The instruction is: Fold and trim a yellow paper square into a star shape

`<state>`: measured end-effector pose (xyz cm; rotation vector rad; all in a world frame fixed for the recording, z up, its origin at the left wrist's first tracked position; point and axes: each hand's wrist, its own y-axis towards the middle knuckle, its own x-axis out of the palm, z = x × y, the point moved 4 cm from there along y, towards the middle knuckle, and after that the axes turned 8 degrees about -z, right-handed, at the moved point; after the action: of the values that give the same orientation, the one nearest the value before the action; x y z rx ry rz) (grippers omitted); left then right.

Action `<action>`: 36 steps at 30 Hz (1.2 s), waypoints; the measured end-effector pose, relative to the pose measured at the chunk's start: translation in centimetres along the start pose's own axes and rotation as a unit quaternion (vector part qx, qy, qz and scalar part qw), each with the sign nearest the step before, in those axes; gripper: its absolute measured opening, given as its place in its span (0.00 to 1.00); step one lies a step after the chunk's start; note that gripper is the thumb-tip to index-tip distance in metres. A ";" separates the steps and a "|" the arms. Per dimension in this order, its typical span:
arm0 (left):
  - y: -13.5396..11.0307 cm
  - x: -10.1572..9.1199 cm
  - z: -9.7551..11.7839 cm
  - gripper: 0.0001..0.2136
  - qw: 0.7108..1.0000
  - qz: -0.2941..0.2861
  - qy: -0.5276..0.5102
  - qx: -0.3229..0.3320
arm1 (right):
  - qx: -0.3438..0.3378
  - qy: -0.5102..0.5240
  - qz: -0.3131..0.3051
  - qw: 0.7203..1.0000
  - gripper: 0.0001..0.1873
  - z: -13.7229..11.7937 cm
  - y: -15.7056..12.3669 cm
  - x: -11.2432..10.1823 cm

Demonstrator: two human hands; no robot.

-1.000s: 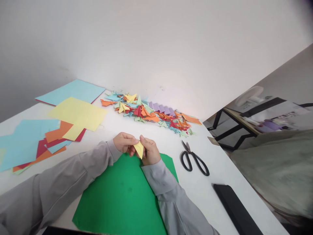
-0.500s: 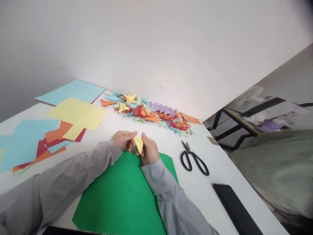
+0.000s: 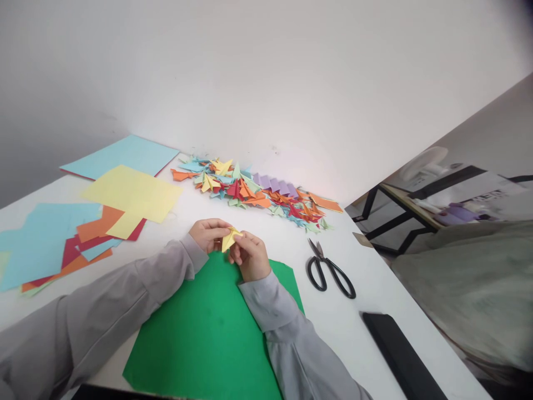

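Observation:
Between both hands is a small folded yellow paper piece [image 3: 230,240], pointed at its lower end. My left hand [image 3: 209,235] is closed on its left edge, fingertips partly behind the paper. My right hand [image 3: 252,256] pinches it from the right with thumb and fingers. The hands are raised over the far edge of a green sheet [image 3: 204,328]. Beyond them, along the wall, lies a heap of small folded paper figures [image 3: 250,191] in red, orange, yellow, blue, green and purple.
Black-handled scissors [image 3: 328,269] lie to the right, with a long black object [image 3: 402,353] nearer me. At left are loose coloured papers [image 3: 54,239], a yellow sheet [image 3: 133,191] and a light-blue stack [image 3: 120,155]. A wall rises behind the white table [image 3: 345,333].
The yellow folded piece has turned in my fingers and shifted slightly left, its point now leaning to the lower left. My right fingers have moved on it.

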<state>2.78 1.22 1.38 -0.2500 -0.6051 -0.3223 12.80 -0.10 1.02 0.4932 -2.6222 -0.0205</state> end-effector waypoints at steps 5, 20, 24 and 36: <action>0.0 -0.2 0.2 0.07 1.000 0.000 -0.017 0.011 | -0.001 -0.021 0.044 0.999 0.14 0.1 0.1 -0.5; 0.1 -0.1 0.1 0.18 0.996 -0.012 0.059 0.060 | 0.000 -0.053 0.003 0.999 0.17 0.3 0.4 -0.4; -0.1 -0.1 0.6 0.21 0.991 0.025 0.108 0.073 | -0.012 -0.106 0.014 0.994 0.14 0.2 0.1 -0.5; 0.1 -0.3 0.2 0.18 0.984 0.008 0.167 0.066 | -0.056 -0.168 0.119 0.977 0.09 -1.1 -0.1 -1.1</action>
<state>2.47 1.44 1.39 -0.0695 -0.2916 -0.2983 14.27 0.26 1.46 0.1429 -2.9736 -0.1903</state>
